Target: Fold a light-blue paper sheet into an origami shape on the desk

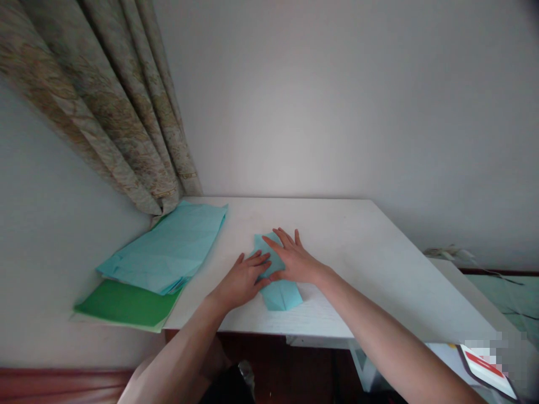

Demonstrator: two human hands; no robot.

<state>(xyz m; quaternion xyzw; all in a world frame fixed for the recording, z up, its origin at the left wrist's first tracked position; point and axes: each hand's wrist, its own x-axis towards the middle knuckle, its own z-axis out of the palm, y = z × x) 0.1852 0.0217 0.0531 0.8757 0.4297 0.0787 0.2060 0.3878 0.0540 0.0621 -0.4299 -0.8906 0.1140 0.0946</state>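
Resting on the folded blue paper [281, 295] near the front edge of the white table [357, 252], your left hand [244, 279] holds its fingers slightly apart; your right hand [295, 259], also on the paper, spreads its fingers.

Folded sheet [282, 297] of matt paper, smooth matt tabletop [366, 252], cloth curtain [130, 112]

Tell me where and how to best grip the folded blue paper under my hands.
Probably pinch the folded blue paper by its near right corner, coming from the front of the white table: it looks flat, the left hand and right hand partly cover it farther back, and that corner juts out uncovered.
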